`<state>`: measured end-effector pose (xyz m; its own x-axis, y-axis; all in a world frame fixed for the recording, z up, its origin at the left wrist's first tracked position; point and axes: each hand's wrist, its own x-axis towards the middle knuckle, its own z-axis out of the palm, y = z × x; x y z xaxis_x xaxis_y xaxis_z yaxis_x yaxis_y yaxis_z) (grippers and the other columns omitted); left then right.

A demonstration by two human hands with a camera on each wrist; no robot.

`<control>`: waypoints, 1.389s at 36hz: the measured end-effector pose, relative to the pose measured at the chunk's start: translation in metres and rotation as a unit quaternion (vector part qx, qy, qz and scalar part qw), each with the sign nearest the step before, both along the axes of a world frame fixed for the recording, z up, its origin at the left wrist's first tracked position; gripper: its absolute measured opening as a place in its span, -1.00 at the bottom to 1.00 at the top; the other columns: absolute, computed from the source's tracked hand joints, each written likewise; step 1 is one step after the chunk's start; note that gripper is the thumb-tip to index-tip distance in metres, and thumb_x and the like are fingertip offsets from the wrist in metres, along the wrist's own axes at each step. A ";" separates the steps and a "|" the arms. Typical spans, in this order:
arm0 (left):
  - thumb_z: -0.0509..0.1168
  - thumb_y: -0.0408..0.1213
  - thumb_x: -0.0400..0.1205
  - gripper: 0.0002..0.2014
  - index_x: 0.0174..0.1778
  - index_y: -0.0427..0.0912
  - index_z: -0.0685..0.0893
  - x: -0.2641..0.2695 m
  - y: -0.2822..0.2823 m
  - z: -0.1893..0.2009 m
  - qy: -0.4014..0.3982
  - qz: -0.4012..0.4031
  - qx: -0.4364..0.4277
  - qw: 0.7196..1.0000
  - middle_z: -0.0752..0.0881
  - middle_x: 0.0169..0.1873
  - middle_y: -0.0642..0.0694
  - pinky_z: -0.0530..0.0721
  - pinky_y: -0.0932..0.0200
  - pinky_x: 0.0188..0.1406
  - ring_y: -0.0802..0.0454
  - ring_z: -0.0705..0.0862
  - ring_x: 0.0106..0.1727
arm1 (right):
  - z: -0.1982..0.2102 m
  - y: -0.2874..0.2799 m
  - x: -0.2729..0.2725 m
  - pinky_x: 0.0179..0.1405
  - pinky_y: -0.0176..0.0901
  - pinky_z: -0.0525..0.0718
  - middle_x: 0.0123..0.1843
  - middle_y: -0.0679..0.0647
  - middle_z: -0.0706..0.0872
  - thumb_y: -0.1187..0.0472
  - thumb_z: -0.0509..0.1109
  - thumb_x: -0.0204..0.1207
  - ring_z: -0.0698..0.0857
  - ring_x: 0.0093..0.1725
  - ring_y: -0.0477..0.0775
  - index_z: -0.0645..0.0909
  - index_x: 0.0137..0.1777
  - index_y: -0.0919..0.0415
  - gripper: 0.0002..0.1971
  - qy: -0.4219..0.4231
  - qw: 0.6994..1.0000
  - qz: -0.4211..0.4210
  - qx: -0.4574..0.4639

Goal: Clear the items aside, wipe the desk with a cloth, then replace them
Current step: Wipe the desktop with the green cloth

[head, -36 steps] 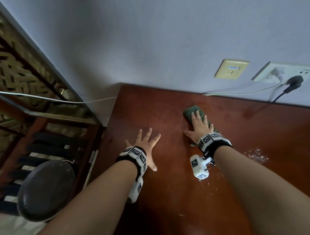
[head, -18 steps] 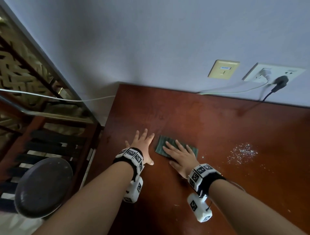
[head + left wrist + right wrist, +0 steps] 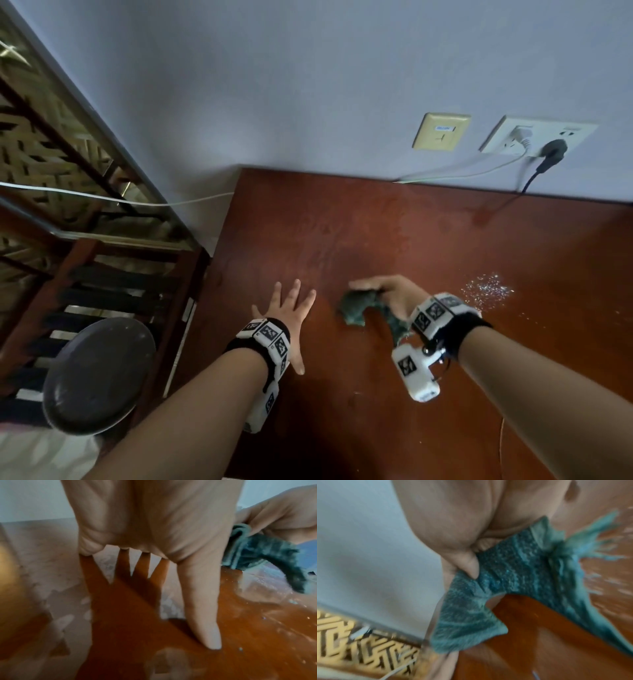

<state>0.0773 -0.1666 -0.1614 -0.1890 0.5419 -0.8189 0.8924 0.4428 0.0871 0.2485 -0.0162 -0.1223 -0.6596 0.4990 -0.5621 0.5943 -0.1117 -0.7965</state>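
Presently catalogued, one item to a line.

Reddish-brown wooden desk (image 3: 428, 394): set against a pale grey wall (image 3: 308, 85), surface glossy, with streaks along the far edge.

Left hand (image 3: 289, 308): laid palm-down on the desk near its left edge, fingers straight and spread, holding nothing; the left wrist view showed the thumb tip touching the wood.

Right hand (image 3: 394, 294): just right of the left hand, raised off the desk, thumb and fingers curled round the cloth.

Dark green, rough-textured wiping cloth (image 3: 363, 308): bunched in the right hand's grip, two loose ends hanging down toward the desk; whether either end touched the wood could not be told. The right wrist view showed the thumb (image 3: 469, 563) pressed into the fabric (image 3: 513, 572).

Scatter of white crumbs or powder (image 3: 488, 286): on the desk, to the right of the right hand.

Cream blank wall plate (image 3: 440, 132): on the wall above the desk's far edge.

White double socket (image 3: 537, 137): right of that plate, carrying one white plug and one black plug (image 3: 551, 152), both leads running down behind the desk.

Round dark stool seat (image 3: 99, 377): left of the desk, at floor level, before a dark wooden rack.

White cable (image 3: 102, 198): stretched across at left.
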 end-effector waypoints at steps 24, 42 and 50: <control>0.72 0.00 0.25 0.46 0.71 0.13 -0.39 0.002 -0.014 -0.002 0.005 0.045 0.051 0.998 -0.51 0.66 0.10 -0.15 -0.54 0.58 -0.15 -0.49 0.67 | -0.073 -0.063 0.007 0.62 0.11 -0.27 0.67 -0.23 -0.36 -0.25 0.10 0.62 -0.35 0.66 0.04 -0.34 0.65 -0.20 -0.22 -0.145 0.845 0.331 0.394; 0.55 -0.12 0.52 0.16 0.73 0.20 -0.28 0.019 -0.054 -0.007 0.029 0.116 0.164 0.979 -0.35 0.73 0.01 0.06 -0.36 0.66 -0.12 -0.27 0.75 | -0.066 -0.141 0.065 0.55 -0.10 -0.38 0.58 -0.50 -0.14 0.31 0.16 0.65 -0.32 0.58 -0.26 0.04 0.61 -0.35 -0.31 -0.046 0.880 0.330 0.339; 0.54 0.03 0.51 0.16 0.73 0.19 -0.28 0.031 -0.078 -0.001 0.009 0.045 0.120 0.992 -0.43 0.70 0.07 0.00 -0.53 0.59 -0.12 -0.36 0.73 | -0.043 -0.140 0.068 0.52 0.14 0.40 0.19 -0.10 0.72 0.43 0.26 0.57 0.62 0.30 0.02 0.74 0.02 -0.31 -0.49 -0.005 0.997 0.070 -0.014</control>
